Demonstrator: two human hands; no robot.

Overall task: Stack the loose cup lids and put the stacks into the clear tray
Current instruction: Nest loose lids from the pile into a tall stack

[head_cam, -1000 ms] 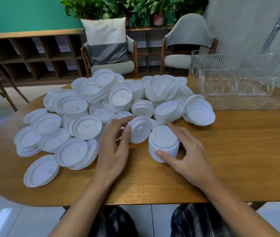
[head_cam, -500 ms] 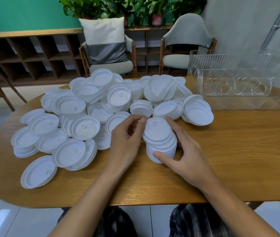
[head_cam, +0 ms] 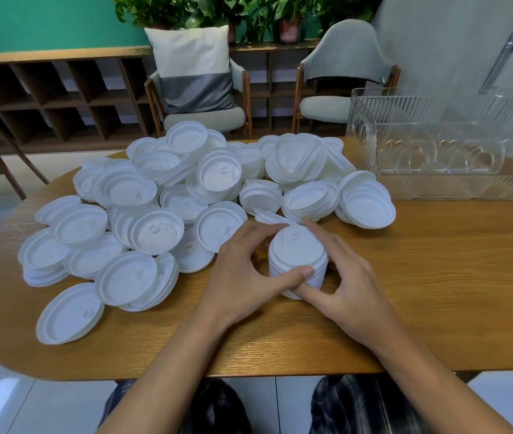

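Observation:
A short stack of white cup lids (head_cam: 297,256) stands on the wooden table (head_cam: 436,277) in front of me. My left hand (head_cam: 242,274) grips it from the left, thumb across its front and fingers over its far edge. My right hand (head_cam: 347,280) grips it from the right, thumb under the front and forefinger along the back. A big pile of loose white lids (head_cam: 155,208) spreads over the table's left and middle. The clear ribbed tray (head_cam: 430,145) stands at the back right, with no lids visible in it.
Two chairs (head_cam: 198,98) and a low wooden shelf (head_cam: 54,92) stand behind the table. Small leaning lid stacks (head_cam: 369,205) lie between my hands and the tray. Bare wood shows to the right of the stack and along the table's front edge.
My left hand brought a lid from the pile onto the stack. It then closed around the stack's left side, so both hands now hold it.

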